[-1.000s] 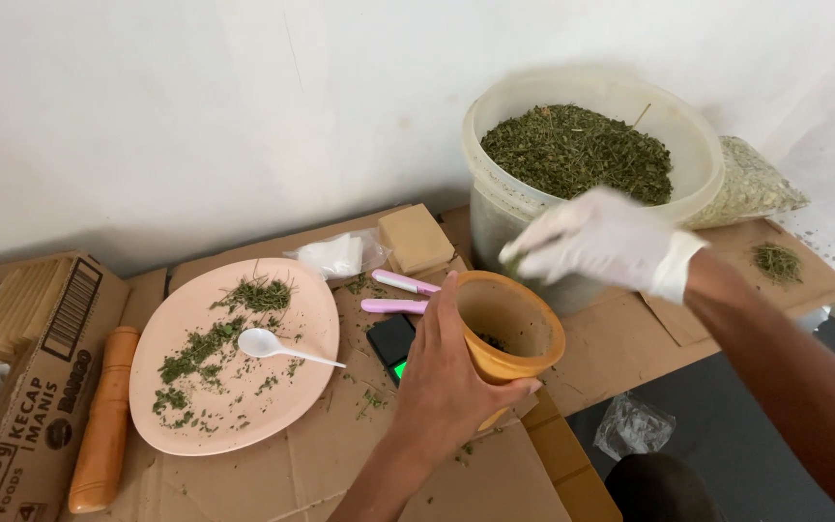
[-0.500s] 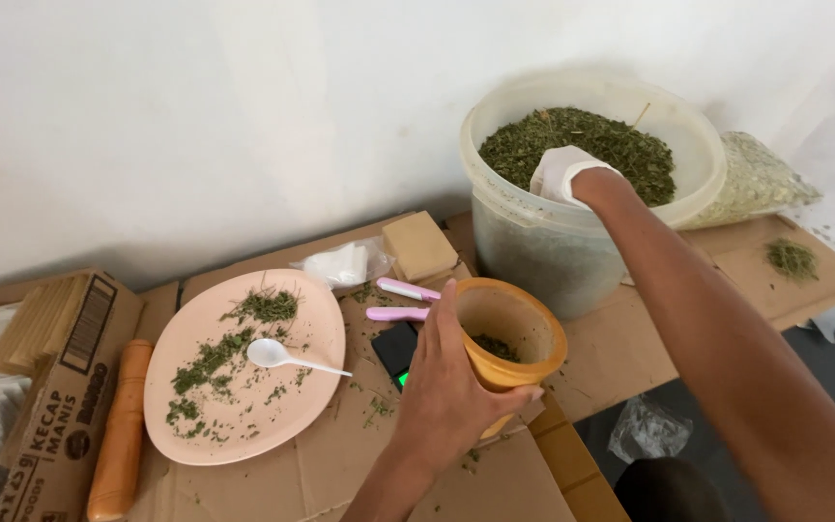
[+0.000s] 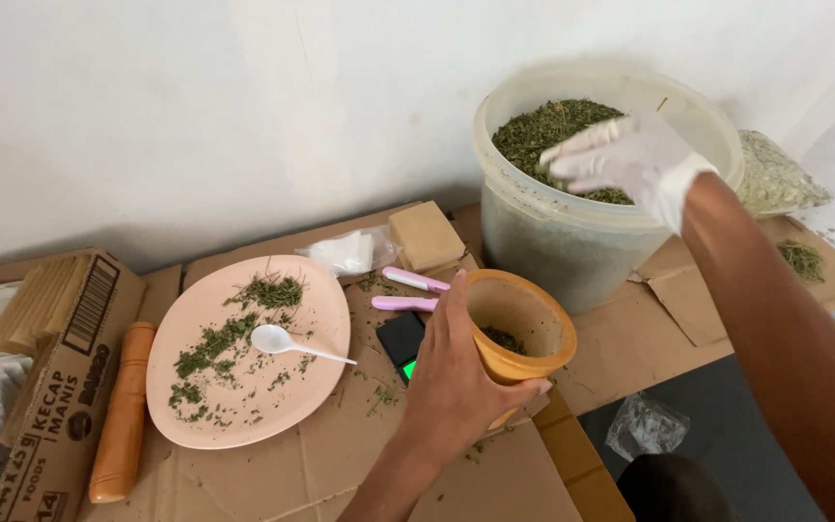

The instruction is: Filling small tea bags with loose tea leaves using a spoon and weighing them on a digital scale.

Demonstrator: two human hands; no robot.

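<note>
My left hand (image 3: 456, 387) grips the side of an orange cup (image 3: 524, 324) that stands over a small black scale (image 3: 403, 338); a little dried green herb lies in the cup's bottom. My right hand (image 3: 625, 159), in a white glove, hovers over the big translucent bucket (image 3: 533, 232) full of dried green herb (image 3: 543, 126), fingers loosely pinched; whether it holds herb I cannot tell. Left of the cup is a pink plate (image 3: 321, 309) with scattered herb and a white plastic spoon (image 3: 287, 341).
Two pink-handled tools (image 3: 413, 290) lie by the scale. A cardboard box (image 3: 70, 377) and an orange wooden pestle (image 3: 123, 420) sit at left. A small tan block (image 3: 427, 235), a crumpled plastic bag (image 3: 350, 251) and a bag of pale flakes (image 3: 775, 179) lie on flattened cardboard (image 3: 630, 348).
My gloved right hand went from above the cup into the bucket, and now sits raised just over the herb. The left hand kept hold of the cup.
</note>
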